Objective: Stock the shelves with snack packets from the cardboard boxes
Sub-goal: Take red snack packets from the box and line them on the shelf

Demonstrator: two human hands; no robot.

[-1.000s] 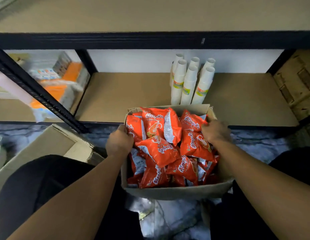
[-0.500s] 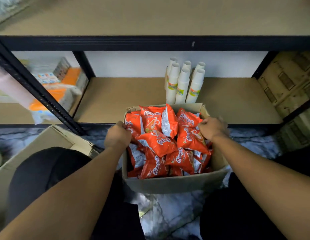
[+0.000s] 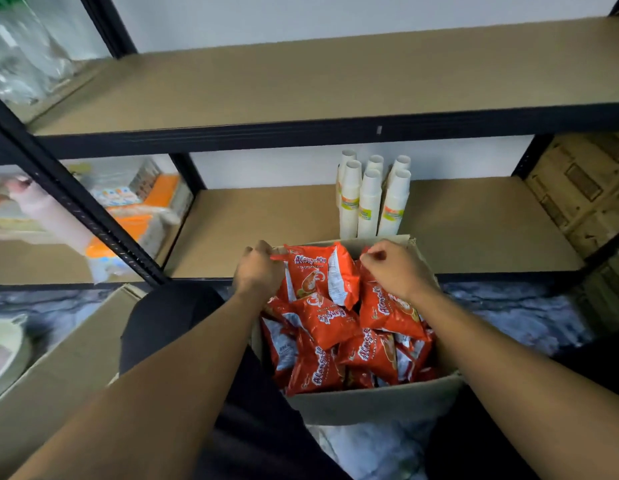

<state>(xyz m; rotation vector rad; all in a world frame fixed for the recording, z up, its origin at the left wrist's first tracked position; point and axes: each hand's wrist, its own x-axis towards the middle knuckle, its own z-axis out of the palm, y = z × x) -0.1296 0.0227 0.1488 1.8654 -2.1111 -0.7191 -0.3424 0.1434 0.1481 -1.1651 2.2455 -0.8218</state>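
Two bare hands at the far end of an open cardboard box [image 3: 370,403] crammed with red-orange snack packets [image 3: 335,323]. Left hand [image 3: 257,271] curled shut at the box's far left corner, grip pinched on the top edge of an upright snack packet [image 3: 315,271] printed with a shrimp picture. Right hand [image 3: 396,270] likewise closed near the far right corner, fingertips [image 3: 370,256] pinched on the top edge of another packet [image 3: 384,306] lying under the wrist. Both forearms stretched in from the bottom corners, one along each side of the box. Box set on the marbled floor [image 3: 508,313] between dark-clad knees, its far flap just in front of the lower shelf [image 3: 266,223]. On that brown shelf board, just behind the box, six sleeves of white paper cups [image 3: 368,199] standing upright in a tight cluster, apart from the hands. Upper shelf [image 3: 301,84] bare across its brown board, edged by a black metal frame [image 3: 76,202]. Left of the slanting black upright, blurred orange-and-white packages [image 3: 134,216] on the neighbouring shelf. Second cardboard box [image 3: 58,368] at lower left on the floor, beside the left knee. Stacked brown cartons [image 3: 585,195] at the right edge, behind the frame post. No packet resting on either shelf board.
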